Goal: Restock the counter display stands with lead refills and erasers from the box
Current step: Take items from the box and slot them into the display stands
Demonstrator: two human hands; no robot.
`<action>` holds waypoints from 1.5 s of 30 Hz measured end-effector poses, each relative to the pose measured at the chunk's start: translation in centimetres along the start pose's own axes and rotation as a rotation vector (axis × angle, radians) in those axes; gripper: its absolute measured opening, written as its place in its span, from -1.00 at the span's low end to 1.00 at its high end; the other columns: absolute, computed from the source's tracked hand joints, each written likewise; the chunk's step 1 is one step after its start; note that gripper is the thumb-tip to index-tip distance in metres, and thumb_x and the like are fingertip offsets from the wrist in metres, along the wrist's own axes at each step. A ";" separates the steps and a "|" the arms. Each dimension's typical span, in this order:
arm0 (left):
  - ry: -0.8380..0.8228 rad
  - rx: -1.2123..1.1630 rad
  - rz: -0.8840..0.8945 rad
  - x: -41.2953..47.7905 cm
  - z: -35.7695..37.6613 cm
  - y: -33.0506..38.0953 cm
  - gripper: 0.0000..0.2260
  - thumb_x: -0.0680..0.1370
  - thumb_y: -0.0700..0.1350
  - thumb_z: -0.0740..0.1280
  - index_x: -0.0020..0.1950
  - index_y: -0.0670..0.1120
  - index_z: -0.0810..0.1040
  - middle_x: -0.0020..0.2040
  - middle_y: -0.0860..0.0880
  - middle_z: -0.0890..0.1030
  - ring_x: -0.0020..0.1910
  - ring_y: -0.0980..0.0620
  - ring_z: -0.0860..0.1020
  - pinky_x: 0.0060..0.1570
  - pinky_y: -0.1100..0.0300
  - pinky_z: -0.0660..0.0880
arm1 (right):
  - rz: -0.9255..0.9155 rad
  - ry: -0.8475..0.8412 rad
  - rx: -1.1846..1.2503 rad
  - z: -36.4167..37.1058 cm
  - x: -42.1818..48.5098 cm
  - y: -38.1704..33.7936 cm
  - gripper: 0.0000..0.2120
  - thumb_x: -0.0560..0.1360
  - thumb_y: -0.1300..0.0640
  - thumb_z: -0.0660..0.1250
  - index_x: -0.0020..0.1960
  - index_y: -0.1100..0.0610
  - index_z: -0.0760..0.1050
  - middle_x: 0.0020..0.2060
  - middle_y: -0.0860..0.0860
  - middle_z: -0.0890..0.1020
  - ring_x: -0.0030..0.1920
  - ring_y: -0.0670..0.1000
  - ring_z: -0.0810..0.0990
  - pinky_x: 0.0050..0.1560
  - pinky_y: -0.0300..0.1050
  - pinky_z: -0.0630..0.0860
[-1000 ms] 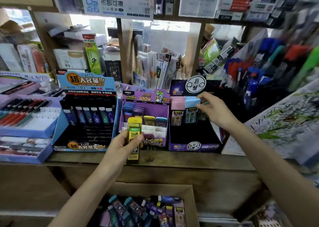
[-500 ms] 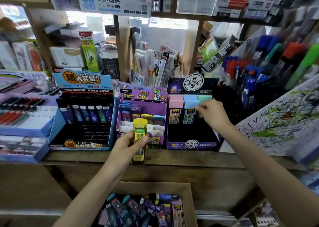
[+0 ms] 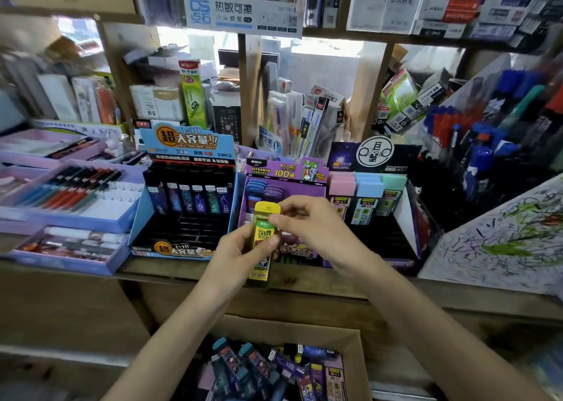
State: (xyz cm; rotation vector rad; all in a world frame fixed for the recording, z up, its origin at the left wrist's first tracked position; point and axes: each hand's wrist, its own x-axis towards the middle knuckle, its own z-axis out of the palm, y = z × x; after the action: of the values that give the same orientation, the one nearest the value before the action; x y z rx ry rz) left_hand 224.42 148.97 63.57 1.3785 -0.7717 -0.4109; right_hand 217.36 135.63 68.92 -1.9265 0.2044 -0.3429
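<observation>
While gripping a yellow refill case (image 3: 263, 233) mid-frame with left hand (image 3: 240, 256), pinching its top with right hand (image 3: 315, 228), readies placement; probably needs slotting into purple stand (image 3: 285, 175) behind.

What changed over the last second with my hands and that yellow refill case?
The right hand left the dark display stand of pastel-capped refills and swung left to the yellow plastic lead refill case, now pinching near its cap. The left hand kept its grip lower on it. The purple cardboard stand and cardboard box stayed put.
</observation>
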 end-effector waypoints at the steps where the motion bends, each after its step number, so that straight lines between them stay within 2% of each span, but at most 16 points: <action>1: -0.001 0.022 0.003 -0.1 -0.4 0.1 -0.80 0.42 -0.03 0.34 0.01 -0.01 0.61 -0.13 -0.04 0.65 -0.14 0.15 0.57 -0.13 0.33 0.48 | -0.006 0.002 0.011 0.3 0.2 -0.1 -0.90 0.47 0.17 0.40 -0.17 -0.02 0.57 -0.22 0.01 0.64 -0.19 -0.08 0.60 -0.10 -0.13 0.58; 3: -0.008 0.129 0.014 -0.1 -1.3 0.1 -0.79 0.43 -0.01 0.35 0.03 -0.03 0.59 -0.11 -0.11 0.63 -0.13 0.13 0.55 -0.12 0.26 0.46 | -0.023 0.002 0.001 0.3 0.6 -0.2 -0.89 0.47 0.19 0.40 -0.19 0.01 0.57 -0.27 -0.01 0.64 -0.24 -0.11 0.60 -0.21 -0.26 0.55; 5: 0.032 0.396 0.069 0.2 -2.3 -0.5 -0.78 0.46 -0.02 0.38 0.08 -0.02 0.54 -0.01 -0.03 0.59 -0.06 0.20 0.52 -0.06 0.32 0.41 | -0.025 0.051 -0.018 -0.4 1.3 -0.2 -0.90 0.46 0.22 0.40 -0.19 0.05 0.56 -0.32 -0.02 0.62 -0.32 -0.14 0.60 -0.29 -0.29 0.49; 7: 0.077 0.707 0.158 0.6 -3.2 -1.2 -0.69 0.48 -0.03 0.40 0.20 -0.02 0.49 0.11 0.08 0.50 0.10 0.22 0.45 0.07 0.34 0.36 | -0.027 0.146 -0.074 -1.6 2.0 -0.1 -0.91 0.46 0.23 0.40 -0.18 0.07 0.56 -0.30 0.02 0.63 -0.31 -0.09 0.61 -0.20 -0.14 0.54; 9: 0.039 0.882 0.205 1.1 -3.9 -1.7 -0.62 0.50 0.00 0.37 0.28 -0.05 0.46 0.20 0.06 0.46 0.21 0.12 0.40 0.20 0.21 0.36 | -0.049 0.220 -0.169 -2.7 2.8 0.1 -0.91 0.46 0.24 0.40 -0.16 0.07 0.56 -0.26 0.06 0.63 -0.27 0.00 0.63 -0.05 0.00 0.56; 13: -0.101 1.096 0.184 1.6 -4.2 -3.0 -0.54 0.54 0.08 0.29 0.39 -0.04 0.36 0.34 0.03 0.40 0.33 0.04 0.33 0.28 0.14 0.32 | -0.104 0.346 -0.304 -3.6 4.1 0.9 -0.90 0.45 0.19 0.42 -0.18 0.00 0.58 -0.31 -0.13 0.60 -0.21 -0.01 0.59 -0.01 -0.03 0.51; 16: -0.140 1.207 0.172 1.4 -4.1 -4.0 -0.51 0.56 0.10 0.25 0.45 0.00 0.28 0.39 0.05 0.33 0.37 0.05 0.28 0.28 0.15 0.29 | -0.128 0.373 -0.346 -3.6 4.8 1.9 -0.90 0.44 0.18 0.43 -0.05 0.07 0.65 -0.32 -0.23 0.58 -0.23 -0.11 0.57 -0.07 -0.16 0.48; 18: -0.121 1.212 0.197 1.4 -4.2 -4.2 -0.53 0.56 0.08 0.26 0.44 0.00 0.30 0.36 0.04 0.35 0.35 0.03 0.30 0.24 0.14 0.30 | -0.140 0.376 -0.377 -3.5 5.1 2.8 -0.83 0.44 0.20 0.43 0.03 0.14 0.65 -0.29 -0.19 0.60 -0.25 -0.21 0.54 -0.09 -0.26 0.42; 20: -0.101 1.205 0.228 1.4 -4.2 -4.2 -0.57 0.56 0.05 0.27 0.41 0.00 0.34 0.32 0.04 0.39 0.30 0.02 0.34 0.21 0.14 0.32 | -0.125 0.369 -0.411 -3.3 5.3 3.6 -0.80 0.44 0.20 0.43 0.06 0.18 0.64 -0.21 -0.07 0.62 -0.23 -0.16 0.54 -0.09 -0.30 0.41; 23: -0.087 1.194 0.248 1.2 -4.1 -4.2 -0.60 0.56 0.04 0.28 0.38 0.01 0.37 0.28 0.04 0.41 0.26 0.03 0.35 0.17 0.15 0.33 | -0.097 0.354 -0.414 -3.0 5.4 4.5 -0.85 0.46 0.20 0.41 0.03 0.10 0.58 -0.16 -0.01 0.62 -0.15 -0.06 0.55 -0.08 -0.26 0.42; 26: -0.082 1.173 0.247 1.0 -4.1 -4.3 -0.60 0.55 0.03 0.28 0.38 0.02 0.38 0.27 0.05 0.42 0.26 0.04 0.35 0.16 0.16 0.33 | -0.115 0.337 -0.464 -2.8 5.5 4.7 -0.89 0.48 0.18 0.38 -0.02 0.02 0.52 -0.14 -0.01 0.61 -0.12 -0.06 0.55 -0.08 -0.25 0.46; 29: -0.095 1.162 0.236 1.0 -4.1 -4.1 -0.59 0.56 0.01 0.28 0.40 0.01 0.36 0.29 0.04 0.41 0.28 0.03 0.34 0.19 0.14 0.33 | -0.145 0.301 -0.608 -2.7 5.5 4.5 -0.85 0.53 0.13 0.32 0.06 0.09 0.61 -0.07 -0.02 0.66 -0.09 -0.07 0.55 -0.06 -0.22 0.41; 34: -0.073 1.110 0.259 -0.2 -3.7 -3.0 -0.60 0.56 -0.03 0.29 0.39 -0.04 0.37 0.35 -0.01 0.37 0.34 0.01 0.32 0.29 0.11 0.31 | -0.164 0.262 -0.739 -3.0 4.7 3.1 -0.78 0.56 0.10 0.26 0.15 0.13 0.57 0.02 0.03 0.63 0.05 0.03 0.51 0.05 -0.10 0.43; 37: -0.063 1.001 0.295 -2.0 -3.8 -2.1 -0.69 0.55 -0.10 0.32 0.28 -0.11 0.48 0.23 -0.04 0.48 0.21 -0.01 0.45 0.18 0.09 0.41 | -0.242 0.236 -0.828 -3.2 2.6 2.0 -0.77 0.55 0.10 0.26 0.18 0.13 0.53 0.03 0.03 0.59 0.09 0.05 0.47 0.04 -0.11 0.37; 41: -0.120 0.870 0.164 -5.0 -4.7 -3.5 -0.82 0.54 -0.12 0.34 0.12 -0.11 0.54 0.02 0.06 0.51 0.06 0.07 0.53 0.05 0.17 0.47 | -0.297 0.078 -0.876 -2.4 -2.3 2.0 -0.79 0.56 0.09 0.25 0.13 0.11 0.56 -0.02 0.03 0.62 0.01 0.02 0.53 0.03 -0.01 0.47; 45: -0.175 0.856 -0.070 -8.6 -5.4 -8.1 -0.80 0.54 -0.11 0.34 0.15 -0.08 0.53 0.01 0.08 0.48 0.06 0.10 0.52 0.02 0.23 0.46 | -0.152 -0.188 -0.914 -0.4 -7.4 6.5 -0.81 0.55 0.02 0.24 0.11 0.03 0.55 -0.05 -0.05 0.62 -0.08 -0.09 0.54 -0.05 -0.09 0.50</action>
State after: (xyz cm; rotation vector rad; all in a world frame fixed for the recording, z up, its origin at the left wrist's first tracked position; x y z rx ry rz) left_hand 223.62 157.24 53.54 2.1902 -1.1118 -0.2584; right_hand 210.42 135.10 62.01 -2.8712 0.0897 -0.1685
